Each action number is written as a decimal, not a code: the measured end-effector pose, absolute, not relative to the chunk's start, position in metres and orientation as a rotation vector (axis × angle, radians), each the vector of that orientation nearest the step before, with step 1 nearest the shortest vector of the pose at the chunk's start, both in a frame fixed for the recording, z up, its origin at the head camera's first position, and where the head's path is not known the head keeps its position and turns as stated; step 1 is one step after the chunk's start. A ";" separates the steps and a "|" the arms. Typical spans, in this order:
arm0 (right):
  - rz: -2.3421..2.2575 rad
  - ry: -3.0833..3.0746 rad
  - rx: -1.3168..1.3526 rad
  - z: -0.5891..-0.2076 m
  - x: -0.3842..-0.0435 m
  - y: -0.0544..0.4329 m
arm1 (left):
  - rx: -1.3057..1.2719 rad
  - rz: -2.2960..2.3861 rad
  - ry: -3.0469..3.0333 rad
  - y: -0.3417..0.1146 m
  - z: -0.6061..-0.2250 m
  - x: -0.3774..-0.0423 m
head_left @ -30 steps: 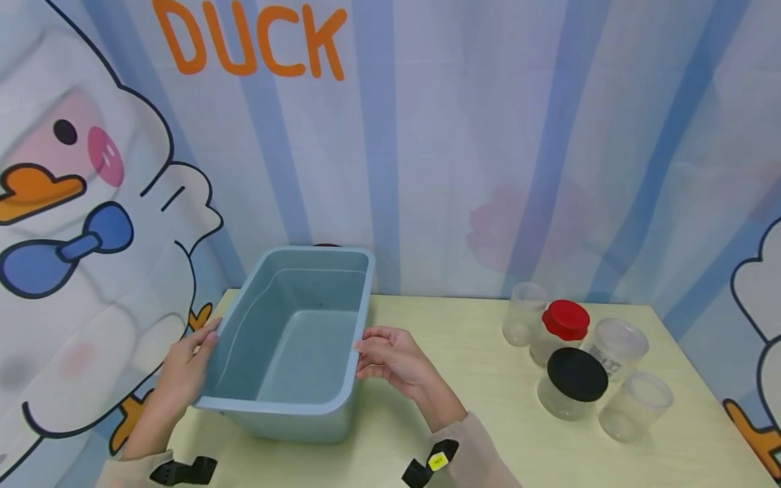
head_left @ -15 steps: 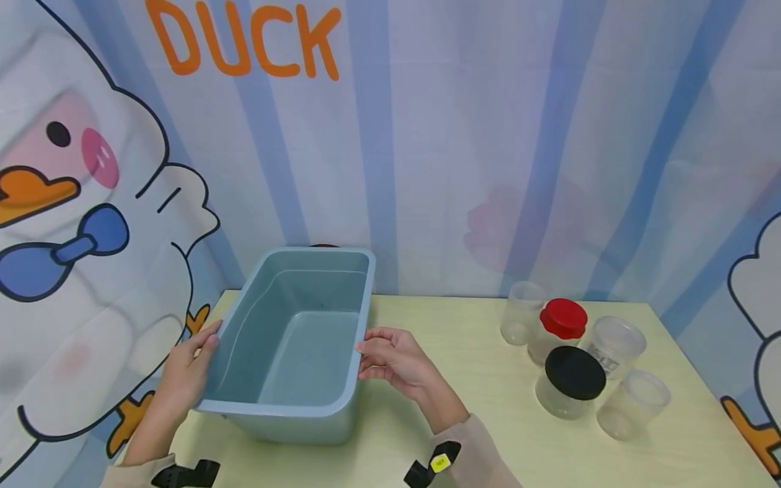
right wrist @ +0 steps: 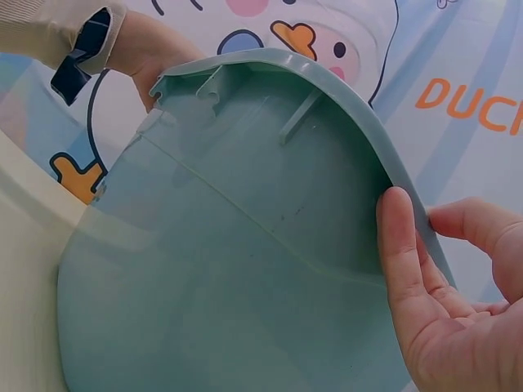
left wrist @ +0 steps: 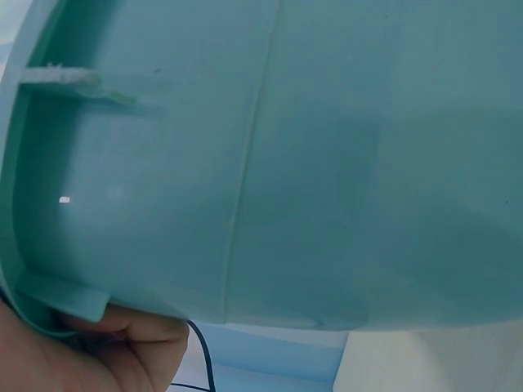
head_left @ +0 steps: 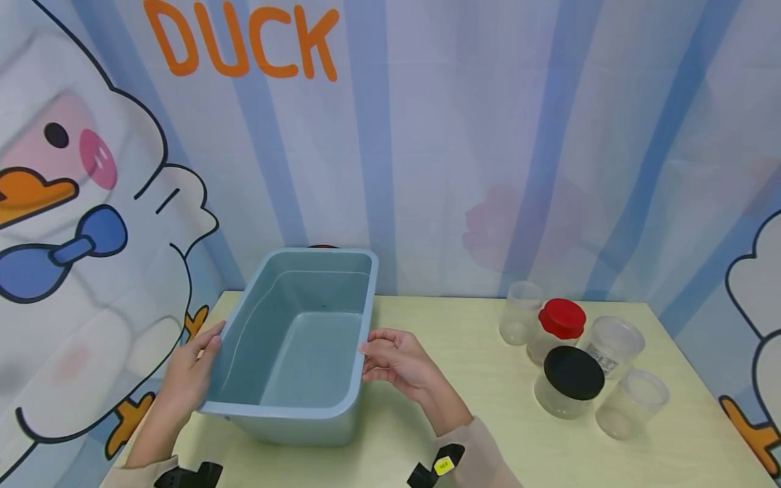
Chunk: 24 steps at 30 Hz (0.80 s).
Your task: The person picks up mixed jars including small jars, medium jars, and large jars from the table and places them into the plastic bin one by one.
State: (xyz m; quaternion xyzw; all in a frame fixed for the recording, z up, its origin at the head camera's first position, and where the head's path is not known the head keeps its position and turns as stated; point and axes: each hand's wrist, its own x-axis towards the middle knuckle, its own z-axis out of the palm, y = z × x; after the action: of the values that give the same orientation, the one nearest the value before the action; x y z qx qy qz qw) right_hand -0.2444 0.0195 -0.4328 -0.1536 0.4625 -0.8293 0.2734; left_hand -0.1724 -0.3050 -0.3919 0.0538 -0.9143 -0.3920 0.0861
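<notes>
A grey-blue plastic basin (head_left: pixel 314 362) with a wide rim stands at the left of the table, nothing showing inside it. The left hand (head_left: pixel 190 366) grips its left rim near the front corner; in the left wrist view the fingers (left wrist: pixel 147 327) curl under the rim. At the right rim, the right hand (head_left: pixel 396 359) pinches the edge between thumb and fingers. From the right wrist view, the basin's outer wall (right wrist: pixel 237 245) shows with the thumb and fingers (right wrist: pixel 399 237) on either side of the rim.
Several clear jars are grouped at the right of the pale table (head_left: pixel 464 379), among them a red-lidded jar (head_left: pixel 563 320) and a black-lidded jar (head_left: pixel 573 374). A dark round edge (head_left: pixel 323 247) peeks out behind the basin. A duck-print curtain (head_left: pixel 427 149) hangs behind.
The basin and both hands sit very slightly further right in the view, while the background and jars have shifted slightly left. Both grips on the rim look the same.
</notes>
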 end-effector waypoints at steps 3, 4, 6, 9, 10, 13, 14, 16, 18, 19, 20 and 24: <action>-2.234 1.241 -0.407 -0.434 -0.244 0.020 | 0.153 -1.170 -2.714 -0.304 -0.393 -0.172; -2.235 1.240 -0.405 -0.434 -0.244 0.021 | 0.153 -1.170 -2.712 -0.304 -0.393 -0.171; -2.236 1.240 -0.399 -0.435 -0.244 0.021 | 0.152 -1.168 -2.706 -0.303 -0.394 -0.171; -2.238 1.243 -0.389 -0.436 -0.243 0.022 | 0.155 -1.176 -2.704 -0.302 -0.394 -0.170; -2.239 1.244 -0.386 -0.436 -0.243 0.022 | 0.159 -1.179 -2.703 -0.301 -0.394 -0.170; -2.244 1.244 -0.380 -0.435 -0.242 0.024 | 0.164 -1.188 -2.693 -0.300 -0.394 -0.170; -2.246 1.242 -0.383 -0.435 -0.242 0.025 | 0.164 -1.191 -2.688 -0.299 -0.394 -0.170; -2.247 1.241 -0.386 -0.435 -0.242 0.026 | 0.161 -1.194 -2.677 -0.297 -0.394 -0.170; -2.248 1.244 -0.391 -0.435 -0.242 0.027 | 0.153 -1.199 -2.667 -0.296 -0.394 -0.170; -2.248 1.243 -0.391 -0.435 -0.242 0.028 | 0.150 -1.199 -2.663 -0.296 -0.394 -0.170; -2.247 1.246 -0.394 -0.435 -0.242 0.028 | 0.144 -1.204 -2.659 -0.295 -0.394 -0.170; -2.246 1.253 -0.401 -0.436 -0.243 0.030 | 0.126 -1.210 -2.650 -0.293 -0.393 -0.171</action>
State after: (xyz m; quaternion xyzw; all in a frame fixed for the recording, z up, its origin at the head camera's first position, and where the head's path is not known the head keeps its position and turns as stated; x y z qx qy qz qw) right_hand -0.2427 0.0303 -0.4355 -0.1485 0.4640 -0.8318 0.2659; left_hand -0.1710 -0.2931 -0.3933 0.0429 -0.9030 -0.4124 0.1125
